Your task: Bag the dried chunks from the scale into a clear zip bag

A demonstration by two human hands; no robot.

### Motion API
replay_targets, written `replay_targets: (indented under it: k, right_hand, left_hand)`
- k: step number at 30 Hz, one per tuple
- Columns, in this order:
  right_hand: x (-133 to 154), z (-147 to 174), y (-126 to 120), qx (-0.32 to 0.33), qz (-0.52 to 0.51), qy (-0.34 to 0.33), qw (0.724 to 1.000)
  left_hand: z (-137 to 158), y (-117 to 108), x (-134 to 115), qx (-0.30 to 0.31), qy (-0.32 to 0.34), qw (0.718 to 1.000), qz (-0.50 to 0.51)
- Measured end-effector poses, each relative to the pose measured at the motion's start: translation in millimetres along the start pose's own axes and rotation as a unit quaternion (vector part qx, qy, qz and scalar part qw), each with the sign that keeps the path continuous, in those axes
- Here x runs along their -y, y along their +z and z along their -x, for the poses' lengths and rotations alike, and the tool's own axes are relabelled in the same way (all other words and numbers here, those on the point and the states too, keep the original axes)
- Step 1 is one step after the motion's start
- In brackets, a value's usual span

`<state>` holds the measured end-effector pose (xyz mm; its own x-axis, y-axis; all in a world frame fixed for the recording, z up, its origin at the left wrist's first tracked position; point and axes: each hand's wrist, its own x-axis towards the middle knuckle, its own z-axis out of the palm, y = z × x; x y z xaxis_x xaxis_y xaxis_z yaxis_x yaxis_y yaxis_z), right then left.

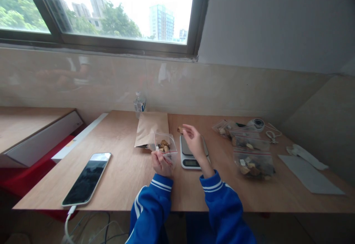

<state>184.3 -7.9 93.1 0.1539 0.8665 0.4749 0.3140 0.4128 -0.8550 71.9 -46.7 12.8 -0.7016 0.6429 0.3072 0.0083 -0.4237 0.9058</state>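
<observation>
Sitting at a wooden table point(124, 177), a person in blue sleeves works over a small kitchen scale point(190, 154). The left hand point(161, 162) is clamped on the lower edge of a clear zip bag point(164, 146) of brownish chunks. The right hand point(194, 140) pinches one small piece point(180, 129), seemingly of the same stuff, above the scale's far corner. Keeping the bag's mouth open and upright helps. Behind the bag lies a brown paper pouch point(151, 127); filled bags point(253, 161) sit right of the pinching hand, a phone point(87, 177) left.
</observation>
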Motion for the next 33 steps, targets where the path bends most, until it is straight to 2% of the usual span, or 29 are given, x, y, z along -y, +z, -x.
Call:
replay_targets:
  k: [2,5,8,11,13,15,17,19,21,23,25,26,28,31,33]
  right_hand:
    - [23,2,5,0.061,-0.023,-0.011,0.998]
    - [39,7,2,0.080,-0.002,-0.020,0.997]
    - [29,20,-7,0.103,0.007,-0.009,0.995]
    - [11,41,-10,0.165,-0.007,0.045,0.985]
    - [5,55,-7,0.201,-0.033,0.073,0.976]
    - [6,64,-3,0.209,-0.073,0.073,0.972]
    - [11,68,-1,0.186,-0.111,0.059,0.975]
    - [15,69,-5,0.137,-0.127,0.052,0.981]
    - [13,69,-16,0.081,-0.132,0.068,0.986]
    - [7,70,-30,0.033,-0.139,0.099,0.985]
    - [-2,73,-44,0.002,-0.146,0.125,0.981]
    - [-7,75,-51,-0.008,-0.148,0.135,0.980]
    - [-16,81,-61,-0.021,-0.151,0.151,0.977]
    - [-30,91,-71,-0.037,-0.154,0.174,0.972]
    - [-38,97,-74,-0.049,-0.162,0.186,0.968]
  left_hand:
    - [0,-1,-1,0.021,-0.044,0.998,0.043]
    - [1,0,-2,0.022,-0.074,0.995,0.066]
    - [0,3,-2,0.020,-0.078,0.992,0.101]
    - [0,3,1,0.021,-0.064,0.987,0.147]
    - [2,-1,3,0.065,-0.032,0.987,0.144]
    - [6,-7,4,0.133,0.002,0.983,0.129]
    - [10,-11,2,0.183,0.030,0.976,0.115]
    - [13,-14,-1,0.195,0.063,0.974,0.095]
    - [12,-15,-4,0.183,0.107,0.975,0.065]
    - [8,-14,-5,0.147,0.135,0.979,0.032]
    - [2,-12,-6,0.118,0.135,0.984,-0.012]
    - [0,-11,-7,0.126,0.125,0.984,-0.033]
    - [-4,-9,-10,0.200,0.090,0.974,-0.060]
    - [-4,-6,-14,0.340,0.023,0.938,-0.058]
    - [-2,-5,-13,0.373,-0.029,0.926,-0.049]
